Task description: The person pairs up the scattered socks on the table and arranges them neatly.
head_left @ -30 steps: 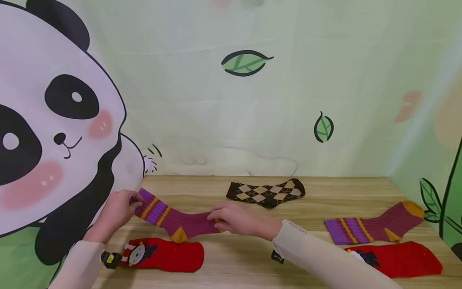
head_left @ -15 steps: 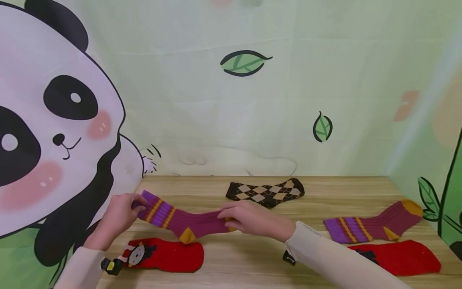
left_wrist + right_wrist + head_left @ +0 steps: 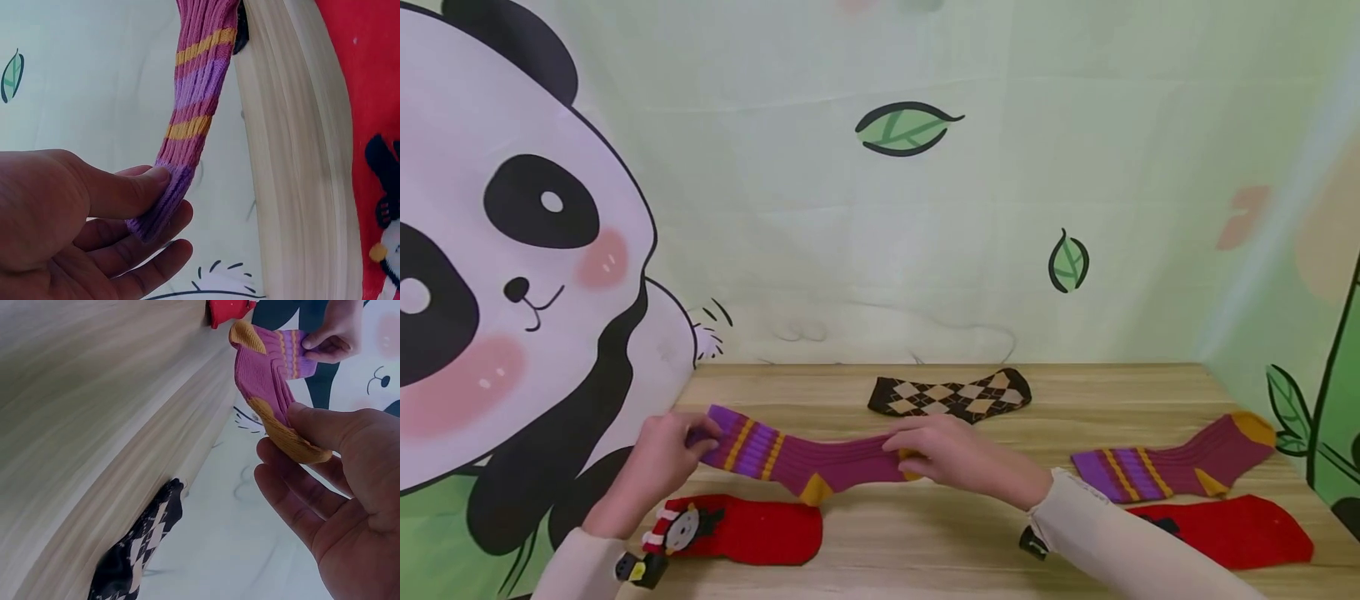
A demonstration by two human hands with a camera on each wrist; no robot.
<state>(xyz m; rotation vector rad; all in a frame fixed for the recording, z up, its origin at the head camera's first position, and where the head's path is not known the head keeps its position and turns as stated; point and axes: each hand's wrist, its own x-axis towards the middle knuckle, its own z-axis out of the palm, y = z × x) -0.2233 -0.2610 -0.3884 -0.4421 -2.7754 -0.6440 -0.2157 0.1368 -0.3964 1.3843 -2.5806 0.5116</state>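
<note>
Between the two hands a purple and magenta sock (image 3: 842,462) with yellow stripes, heel and toe hangs stretched above the table. At its purple cuff, my left hand (image 3: 662,454) pinches the knit between thumb and fingers, as the left wrist view shows with the striped cuff (image 3: 194,100). My right hand (image 3: 958,458) pinches the yellow toe (image 3: 287,440) in the right wrist view. Below the held sock lies a red sock (image 3: 767,529) with a cartoon figure. A like-patterned purple and magenta sock (image 3: 1180,467) lies flat at the right.
A black argyle sock (image 3: 951,396) lies at the back of the wooden table (image 3: 895,533). Another red sock (image 3: 1240,529), partly hidden by the right sleeve (image 3: 1120,525), lies at the front right. A printed backdrop (image 3: 790,208) with a panda stands behind and at the sides.
Both hands have moved to the right and slightly toward the front with the striped sock held between them. The other socks lie where they were.
</note>
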